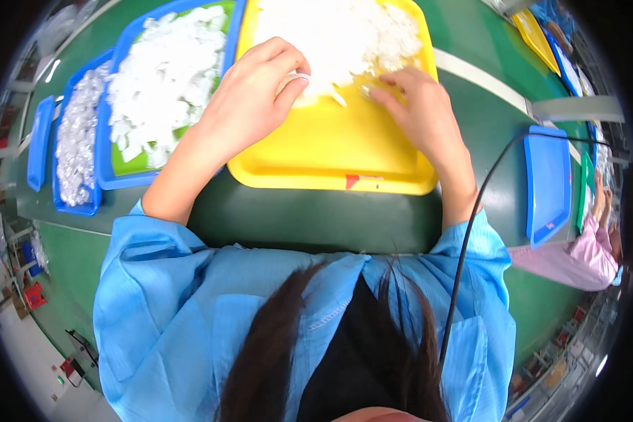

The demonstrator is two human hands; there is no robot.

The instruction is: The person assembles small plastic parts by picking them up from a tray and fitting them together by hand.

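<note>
A yellow tray [295, 177] lies in front of me, its far half heaped with small white pieces [344, 42] that glare too brightly to show their shape. Over the tray's left side, my left hand [257, 91] pinches a small white piece [294, 77] between thumb and fingers. My right hand [429, 112] is over the right side, at the near edge of the heap. Its fingers are curled towards the thumb, and a tiny pale bit shows at the thumb tip; I cannot make out what it is. One loose white piece [339, 98] lies between the hands.
Left of the yellow tray stands a blue tray [105, 169] with a green bottom and white pieces; beyond it are clear, shiny pieces [77, 141] in another blue tray. A blue tray [548, 190] lies at the right. A black cable [464, 260] crosses my right side. A person in pink [591, 257] sits farther right.
</note>
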